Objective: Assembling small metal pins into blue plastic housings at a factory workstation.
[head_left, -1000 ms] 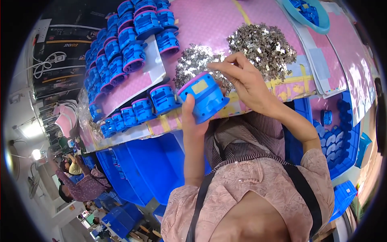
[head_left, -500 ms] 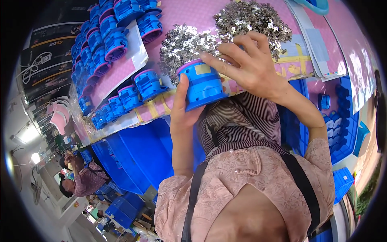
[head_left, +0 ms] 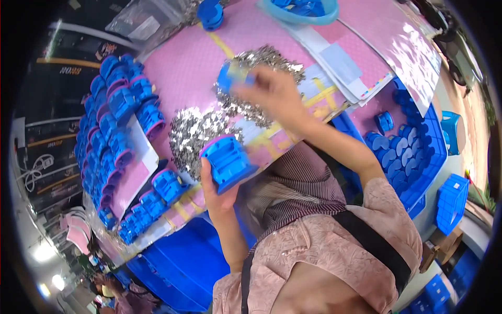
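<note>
My left hand [head_left: 220, 198] grips a blue plastic housing [head_left: 226, 163] with a pink rim, tilted, its recessed side showing. My right hand [head_left: 274, 97] is raised over the farther heap of small metal clips [head_left: 266, 55]. At its fingertips is a blue piece [head_left: 228, 78] with a yellowish patch; motion smears it, but the fingers appear closed on it. A second heap of metal clips [head_left: 196, 133] lies just beyond the housing in my left hand. To the left, a short row of similar blue housings [head_left: 168, 187] stands along the table edge.
Many stacked blue housings [head_left: 123, 102] fill the table's left side. A lone housing [head_left: 210, 14] and a light-blue basin [head_left: 306, 18] stand at the back. White sheets [head_left: 334, 60] lie at right. Beside the table, a blue crate [head_left: 426, 180] holds curved blue parts.
My right hand has left the housing and moved leftward, with a larger blue piece now at its fingers. The housing has turned in my left hand. My view has shifted, showing more of the table's back.
</note>
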Demonstrator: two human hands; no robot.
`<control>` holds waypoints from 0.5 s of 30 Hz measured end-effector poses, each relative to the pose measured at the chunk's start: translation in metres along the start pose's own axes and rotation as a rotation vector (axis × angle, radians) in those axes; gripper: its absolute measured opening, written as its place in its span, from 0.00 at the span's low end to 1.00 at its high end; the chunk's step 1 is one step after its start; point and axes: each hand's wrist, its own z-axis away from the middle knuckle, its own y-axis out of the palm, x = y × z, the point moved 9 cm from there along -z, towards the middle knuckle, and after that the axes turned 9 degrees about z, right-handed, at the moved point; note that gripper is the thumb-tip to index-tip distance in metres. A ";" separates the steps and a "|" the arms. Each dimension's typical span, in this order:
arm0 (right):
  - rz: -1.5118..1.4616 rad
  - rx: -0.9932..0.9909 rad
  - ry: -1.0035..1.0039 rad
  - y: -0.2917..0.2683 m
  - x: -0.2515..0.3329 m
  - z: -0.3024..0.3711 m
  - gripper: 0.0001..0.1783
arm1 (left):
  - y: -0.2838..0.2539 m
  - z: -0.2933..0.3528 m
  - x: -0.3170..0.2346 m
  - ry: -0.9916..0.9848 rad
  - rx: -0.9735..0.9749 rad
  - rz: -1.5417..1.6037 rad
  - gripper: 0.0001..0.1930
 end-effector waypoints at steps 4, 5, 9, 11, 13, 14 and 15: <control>-0.636 -0.379 0.116 -0.084 -0.030 -0.088 0.12 | 0.004 0.001 0.002 0.020 0.033 -0.008 0.35; -0.640 -0.372 0.119 -0.086 -0.026 -0.087 0.12 | 0.001 0.003 0.000 0.027 0.027 -0.009 0.35; -0.365 0.032 0.197 -0.016 -0.028 -0.055 0.17 | 0.000 0.007 -0.010 0.038 0.055 0.210 0.30; 0.066 0.379 -0.071 0.035 -0.018 -0.004 0.18 | -0.007 0.003 -0.016 0.124 0.004 0.109 0.32; 0.285 0.590 -0.232 0.062 -0.005 0.048 0.19 | 0.002 0.002 -0.025 0.246 -0.100 -0.042 0.30; 0.304 0.660 -0.188 0.073 -0.010 0.062 0.19 | 0.000 0.003 -0.031 0.263 -0.137 -0.156 0.29; 0.328 0.728 -0.147 0.082 -0.015 0.072 0.20 | -0.005 0.003 -0.035 0.274 -0.169 -0.269 0.27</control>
